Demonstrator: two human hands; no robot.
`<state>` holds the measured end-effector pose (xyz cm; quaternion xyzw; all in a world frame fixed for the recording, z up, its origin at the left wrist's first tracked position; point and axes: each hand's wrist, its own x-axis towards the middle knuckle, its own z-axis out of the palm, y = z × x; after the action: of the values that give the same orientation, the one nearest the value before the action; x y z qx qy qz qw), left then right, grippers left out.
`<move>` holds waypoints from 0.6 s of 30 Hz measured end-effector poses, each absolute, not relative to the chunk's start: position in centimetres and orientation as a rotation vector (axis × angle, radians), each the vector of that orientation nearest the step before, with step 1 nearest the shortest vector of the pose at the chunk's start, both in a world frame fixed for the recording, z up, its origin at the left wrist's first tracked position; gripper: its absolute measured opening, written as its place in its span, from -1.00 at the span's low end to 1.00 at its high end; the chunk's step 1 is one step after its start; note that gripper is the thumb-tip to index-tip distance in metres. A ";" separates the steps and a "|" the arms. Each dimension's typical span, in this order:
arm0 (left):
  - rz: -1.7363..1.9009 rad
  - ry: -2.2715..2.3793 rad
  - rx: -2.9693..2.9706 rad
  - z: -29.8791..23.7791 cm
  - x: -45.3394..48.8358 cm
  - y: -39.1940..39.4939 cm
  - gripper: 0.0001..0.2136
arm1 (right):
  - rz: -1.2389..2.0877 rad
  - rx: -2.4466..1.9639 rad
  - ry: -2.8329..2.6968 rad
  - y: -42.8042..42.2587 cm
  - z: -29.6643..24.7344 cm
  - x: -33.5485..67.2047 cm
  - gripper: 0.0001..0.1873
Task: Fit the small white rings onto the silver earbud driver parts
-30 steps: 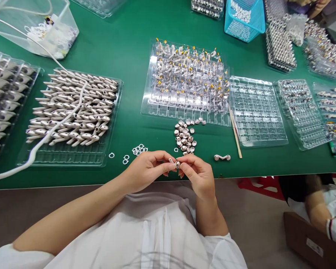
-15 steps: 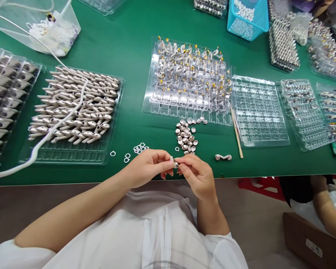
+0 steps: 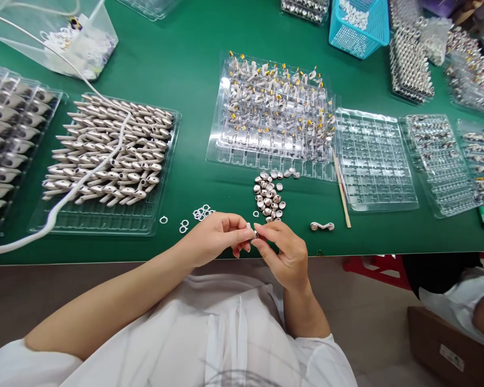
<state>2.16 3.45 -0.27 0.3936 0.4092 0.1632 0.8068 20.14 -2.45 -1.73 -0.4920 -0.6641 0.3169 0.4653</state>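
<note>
Close to the table's front edge, my left hand (image 3: 218, 241) pinches a small white-and-silver earbud (image 3: 255, 234) between thumb and fingers. My right hand (image 3: 284, 250) meets it from the other side, thumb and forefinger closed on the same earbud, which the fingertips largely cover. Just beyond the hands lies a pile of round silver earbud caps (image 3: 268, 198). Several thin white rings (image 3: 202, 212) are scattered beyond my left hand. To the right of my right hand, one assembled-looking earbud piece (image 3: 321, 226) rests on the green table (image 3: 193, 156).
A clear tray of earbud parts with orange tabs (image 3: 274, 107) stands ahead. A thin wooden stick (image 3: 342, 193) lies beside another clear tray (image 3: 377, 161). At left, a white cable (image 3: 86, 185) crosses a tray of earbud shells (image 3: 116, 129). A blue basket (image 3: 358, 37) stands far right.
The earbud has turned slightly between my fingertips, and my right thumb and forefinger have shifted a little on it. At the right edge, another person's arm has moved farther right.
</note>
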 end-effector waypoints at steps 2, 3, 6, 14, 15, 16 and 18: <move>0.350 0.872 0.849 -0.2 2.2 3.5 -0.69 | 0.793 -1.205 -1.635 -2.4 -1.6 20.1 -0.67; 0.352 0.871 0.857 -0.1 2.2 3.5 -0.69 | 0.808 -1.204 -1.639 -2.3 -1.6 20.2 -0.67; 0.347 0.872 0.891 0.1 2.2 3.5 -0.68 | 0.843 -1.211 -1.653 -2.3 -1.5 20.1 -0.70; 0.430 0.988 1.112 0.2 2.1 2.7 -0.75 | 1.081 -1.258 -1.374 -2.7 -2.2 19.8 -0.90; 0.496 1.014 1.210 0.1 2.0 2.5 -0.76 | 1.140 -1.250 -1.321 -2.8 -2.3 19.8 -0.92; 0.579 1.024 1.332 -0.1 1.8 2.3 -0.74 | 1.191 -1.245 -1.273 -2.8 -2.3 19.8 -0.94; 0.784 0.962 1.643 -0.4 1.5 2.0 -0.71 | 1.262 -1.244 -1.195 -2.9 -2.3 19.7 -0.95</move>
<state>1.48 1.99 -0.41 0.6840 0.4003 0.3262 0.5152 19.74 -2.90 -2.29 -0.5102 -0.4902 0.5175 0.4812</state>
